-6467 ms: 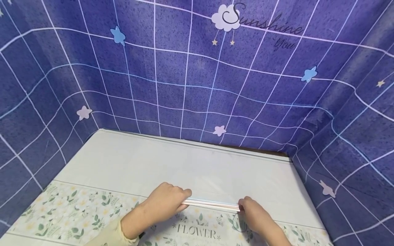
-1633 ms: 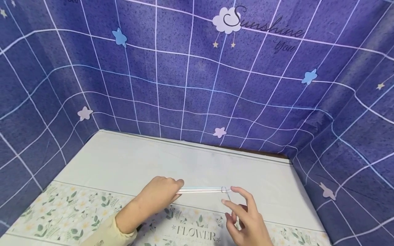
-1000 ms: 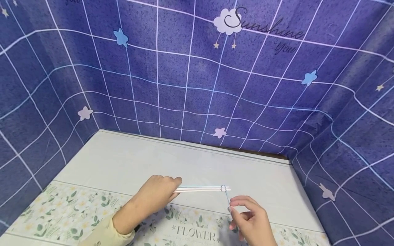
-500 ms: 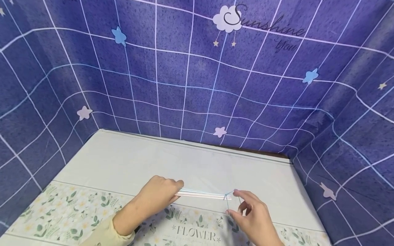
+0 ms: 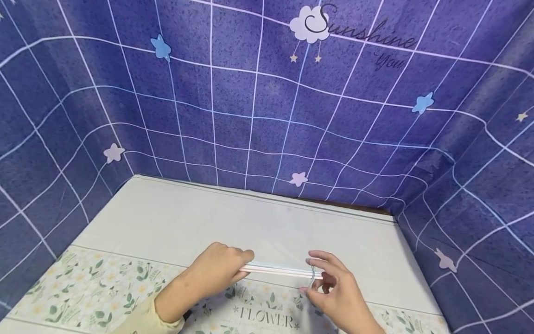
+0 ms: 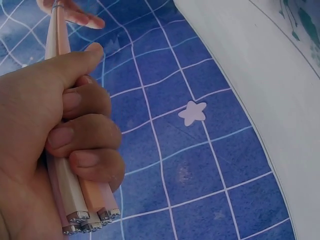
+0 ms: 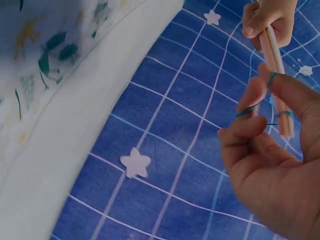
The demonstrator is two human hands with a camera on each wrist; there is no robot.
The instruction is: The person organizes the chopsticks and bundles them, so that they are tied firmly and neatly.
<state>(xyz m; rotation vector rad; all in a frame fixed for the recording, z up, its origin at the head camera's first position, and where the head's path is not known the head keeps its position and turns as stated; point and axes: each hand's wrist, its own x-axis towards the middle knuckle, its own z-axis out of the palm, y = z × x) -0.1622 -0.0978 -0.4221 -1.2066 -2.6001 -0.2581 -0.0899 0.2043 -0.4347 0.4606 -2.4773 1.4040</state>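
My left hand point(image 5: 220, 268) grips a bundle of slim pastel chopsticks point(image 5: 277, 270), held level above the table. In the left wrist view its fingers curl round the chopsticks point(image 6: 74, 192), and their square silver-capped ends stick out below the fist. A thin teal rubber band point(image 5: 313, 272) goes round the bundle near its free, right end. My right hand point(image 5: 340, 294) is at that end, thumb and fingers spread and bent around it. The right wrist view shows the rubber band point(image 7: 272, 79) stretched over those fingers as well as round the sticks.
A white tablecloth point(image 5: 250, 218) with a flowered strip and the word FLOWER lies beneath both hands. Blue curtains point(image 5: 250, 102) with a grid and star pattern hang behind and at both sides of the table.
Earlier the right hand pulled the band down and away from the sticks. It has moved up to the bundle's end, its fingers now spread within the band. The left hand keeps its grip.
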